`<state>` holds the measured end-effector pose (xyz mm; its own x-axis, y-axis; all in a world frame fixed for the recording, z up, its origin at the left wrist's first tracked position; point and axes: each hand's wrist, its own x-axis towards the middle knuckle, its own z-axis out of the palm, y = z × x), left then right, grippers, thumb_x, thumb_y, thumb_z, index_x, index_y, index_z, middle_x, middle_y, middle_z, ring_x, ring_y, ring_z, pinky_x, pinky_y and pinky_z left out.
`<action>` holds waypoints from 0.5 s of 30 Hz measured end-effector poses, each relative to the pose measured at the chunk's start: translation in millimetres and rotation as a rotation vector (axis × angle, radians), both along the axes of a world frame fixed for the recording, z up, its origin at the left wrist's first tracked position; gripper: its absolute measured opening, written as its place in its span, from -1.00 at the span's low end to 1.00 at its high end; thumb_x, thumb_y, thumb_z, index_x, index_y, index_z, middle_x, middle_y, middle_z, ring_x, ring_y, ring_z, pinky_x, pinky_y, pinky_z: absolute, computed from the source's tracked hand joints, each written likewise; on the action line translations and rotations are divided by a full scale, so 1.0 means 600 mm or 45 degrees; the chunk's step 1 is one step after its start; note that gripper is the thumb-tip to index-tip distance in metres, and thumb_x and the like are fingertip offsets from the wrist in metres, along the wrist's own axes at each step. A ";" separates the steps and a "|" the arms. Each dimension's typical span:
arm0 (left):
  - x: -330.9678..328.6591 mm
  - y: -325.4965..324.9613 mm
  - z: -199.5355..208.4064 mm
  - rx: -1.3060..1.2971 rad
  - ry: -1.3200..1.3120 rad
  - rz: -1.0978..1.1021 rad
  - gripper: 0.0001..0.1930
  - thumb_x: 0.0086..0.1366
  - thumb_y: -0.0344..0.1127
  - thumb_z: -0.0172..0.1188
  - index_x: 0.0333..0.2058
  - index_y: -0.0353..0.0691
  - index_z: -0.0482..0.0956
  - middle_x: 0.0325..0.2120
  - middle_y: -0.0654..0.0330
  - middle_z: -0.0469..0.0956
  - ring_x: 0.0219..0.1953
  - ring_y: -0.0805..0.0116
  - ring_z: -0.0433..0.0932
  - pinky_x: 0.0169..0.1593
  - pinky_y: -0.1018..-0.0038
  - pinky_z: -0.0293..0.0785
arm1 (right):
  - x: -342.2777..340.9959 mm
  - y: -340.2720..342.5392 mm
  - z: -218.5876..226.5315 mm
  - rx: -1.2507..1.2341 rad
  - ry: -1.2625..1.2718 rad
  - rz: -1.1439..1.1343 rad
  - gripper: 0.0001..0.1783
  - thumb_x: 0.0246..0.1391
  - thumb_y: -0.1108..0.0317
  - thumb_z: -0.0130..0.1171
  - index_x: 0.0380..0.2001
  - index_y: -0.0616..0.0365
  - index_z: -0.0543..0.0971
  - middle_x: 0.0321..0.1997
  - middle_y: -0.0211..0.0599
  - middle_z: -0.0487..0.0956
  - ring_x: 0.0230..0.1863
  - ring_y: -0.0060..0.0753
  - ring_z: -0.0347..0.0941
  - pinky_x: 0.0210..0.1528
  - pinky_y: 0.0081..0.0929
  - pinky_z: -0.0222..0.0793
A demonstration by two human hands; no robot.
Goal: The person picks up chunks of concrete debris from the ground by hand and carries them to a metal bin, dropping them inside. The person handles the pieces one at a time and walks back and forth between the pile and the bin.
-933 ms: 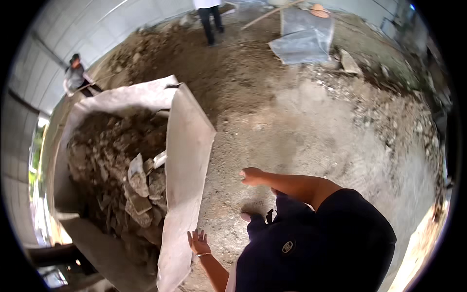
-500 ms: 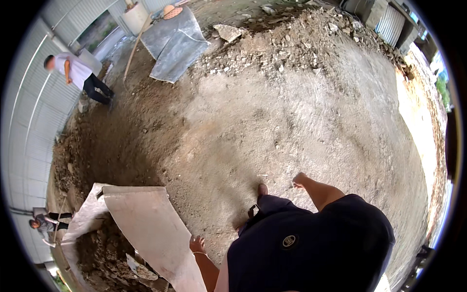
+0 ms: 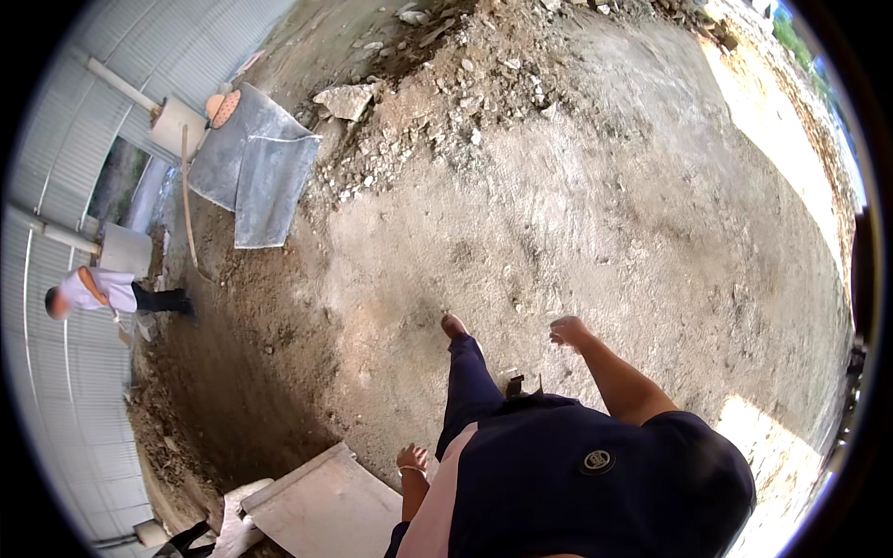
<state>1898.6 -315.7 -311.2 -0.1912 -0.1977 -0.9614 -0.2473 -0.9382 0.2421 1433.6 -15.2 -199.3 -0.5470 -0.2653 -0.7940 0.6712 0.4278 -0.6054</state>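
Note:
My left hand (image 3: 412, 458) hangs low at my side with a light band at the wrist. Its fingers are slightly bent and apart, and it holds nothing. Just left of it lies a pale, flat sheet (image 3: 321, 507) with a folded edge, apparently not touched by the hand. Out in front on the right, my right hand (image 3: 569, 332) is bare over the rough ground, its fingers loosely curled with gaps between them. My shoe (image 3: 453, 325) is set forward on the dirt between the two hands.
Rubble (image 3: 446, 102) and a large stone slab (image 3: 345, 100) lie ahead. Grey metal sheets (image 3: 270, 172) rest at the far left beside a long wooden pole (image 3: 189, 200). Another person (image 3: 112, 290) stands by the corrugated wall (image 3: 56, 372). Bright sunlit ground (image 3: 772, 116) is at right.
I have stepped forward and my view has turned right. The pale sheet has shifted down toward the lower edge. My right arm reaches further out, and both hands stay empty.

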 end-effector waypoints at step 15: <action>-0.779 -0.392 0.129 -0.784 -0.188 -0.814 -0.47 -0.03 -0.33 0.03 -0.06 -0.19 0.06 -0.50 0.16 0.41 -0.56 0.37 0.41 -0.49 0.48 0.22 | -0.267 -0.029 0.061 0.163 -0.021 -0.710 -0.72 -0.12 0.41 -0.12 -0.24 0.19 0.33 -0.42 -0.21 0.45 -0.44 -0.40 0.40 -0.44 -0.53 0.28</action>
<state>1431.4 -550.6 -233.6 -0.3243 -0.5843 -0.7439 -0.7463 -0.3251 0.5808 1273.1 -32.6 -162.9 -0.5638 0.1586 -0.8105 0.8254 0.0754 -0.5594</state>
